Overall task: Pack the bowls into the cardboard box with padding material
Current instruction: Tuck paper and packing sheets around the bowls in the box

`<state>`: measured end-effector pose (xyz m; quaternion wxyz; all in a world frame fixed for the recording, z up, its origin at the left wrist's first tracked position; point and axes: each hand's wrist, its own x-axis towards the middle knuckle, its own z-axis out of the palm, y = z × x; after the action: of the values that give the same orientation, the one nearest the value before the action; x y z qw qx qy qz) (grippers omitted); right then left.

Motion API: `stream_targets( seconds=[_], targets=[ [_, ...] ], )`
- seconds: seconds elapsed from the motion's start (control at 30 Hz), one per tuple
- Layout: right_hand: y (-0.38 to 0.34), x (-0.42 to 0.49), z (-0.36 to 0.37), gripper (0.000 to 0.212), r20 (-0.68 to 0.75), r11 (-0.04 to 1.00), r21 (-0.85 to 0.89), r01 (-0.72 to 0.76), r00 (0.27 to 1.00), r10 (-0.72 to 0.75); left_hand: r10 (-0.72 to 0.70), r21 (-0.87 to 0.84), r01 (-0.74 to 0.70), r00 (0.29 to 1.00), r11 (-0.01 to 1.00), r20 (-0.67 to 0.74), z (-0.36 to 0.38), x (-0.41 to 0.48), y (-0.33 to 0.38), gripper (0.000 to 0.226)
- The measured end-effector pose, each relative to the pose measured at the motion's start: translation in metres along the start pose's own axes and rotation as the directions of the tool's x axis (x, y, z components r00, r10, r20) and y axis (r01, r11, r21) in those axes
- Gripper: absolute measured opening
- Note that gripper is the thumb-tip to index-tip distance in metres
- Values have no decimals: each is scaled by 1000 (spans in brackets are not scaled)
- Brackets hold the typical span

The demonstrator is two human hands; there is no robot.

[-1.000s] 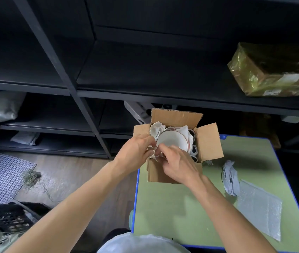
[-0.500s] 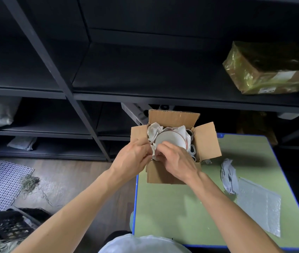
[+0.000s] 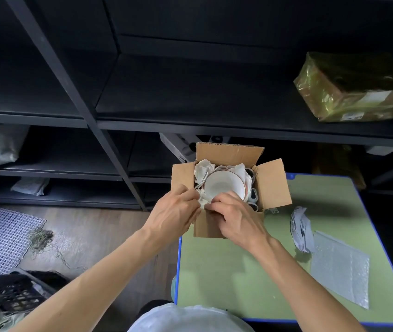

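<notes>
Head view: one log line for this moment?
step: tucking padding | left hand: pinching white paper | right hand: on paper | bowl: in cardboard box | bubble wrap: on table, unused

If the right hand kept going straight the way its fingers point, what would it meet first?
Probably the white paper padding that the right hand pinches at the box's near edge, then the bowl; depth is unclear.

Brown corrugated cardboard box [image 3: 273, 185]: matt, raw edges. White ceramic bowl [image 3: 224, 186] inside: smooth, glossy glaze. Crumpled white paper padding [image 3: 202, 170]: matt, creased. Green tabletop [image 3: 226, 271]: smooth, matt, blue edging. Clear bubble wrap sheet [image 3: 340, 267]: plastic, dimpled, slight sheen. Black shelving [image 3: 75, 92]: looks like matt painted metal. Film-wrapped parcel [image 3: 356, 88]: glossy.
</notes>
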<state>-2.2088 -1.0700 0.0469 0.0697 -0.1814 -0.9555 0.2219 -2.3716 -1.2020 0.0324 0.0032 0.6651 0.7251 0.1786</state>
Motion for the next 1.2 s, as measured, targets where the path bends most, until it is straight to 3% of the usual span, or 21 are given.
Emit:
stream_targets(
  seconds=[0.17, 0.27, 0.33, 0.53, 0.63, 0.73, 0.9, 1.07, 1.2],
  targets=[
    [-6, -2, 2, 23, -31, 999, -50, 4, 999, -5, -13, 17, 13, 1000, 1000, 26, -8, 11, 2, 17],
    [-9, -6, 3, 20, -66, 998, -66, 0, 998, -4, -40, 8, 40, 998, 999, 43, -14, 22, 5, 35],
    [-9, -9, 5, 19, -89, 997, -80, -4, 996, -4, -28, 19, 27, 998, 999, 49, -13, 30, 2, 20],
    [-9, -14, 9, 16, -87, 996, -89, -29, 996, 21, 50, 53, -53, 998, 997, 45, -2, 26, -5, 20],
    [-9, -12, 10, 11, -77, 994, -96, -45, 996, 37, 62, 92, -69, 995, 993, 85, 2, 17, -14, 41],
    [-11, -9, 10, 8, -54, 991, -119, -62, 997, 56, 73, 155, -98, 985, 983, 158, 0, 12, -14, 47],
    [-15, -7, 10, 25, -38, 987, -135, -82, 996, 78, 88, 158, -111, 985, 981, 145, -2, -2, -11, 32],
    [-16, -7, 11, 23, -46, 986, -143, -82, 996, 76, 85, 173, -107, 988, 979, 126, 0, 8, -6, 21],
    [-12, -14, 7, 38, -32, 984, -160, -77, 997, 72, 64, 149, -78, 993, 986, 97, -4, 6, -4, 13]
  ],
)
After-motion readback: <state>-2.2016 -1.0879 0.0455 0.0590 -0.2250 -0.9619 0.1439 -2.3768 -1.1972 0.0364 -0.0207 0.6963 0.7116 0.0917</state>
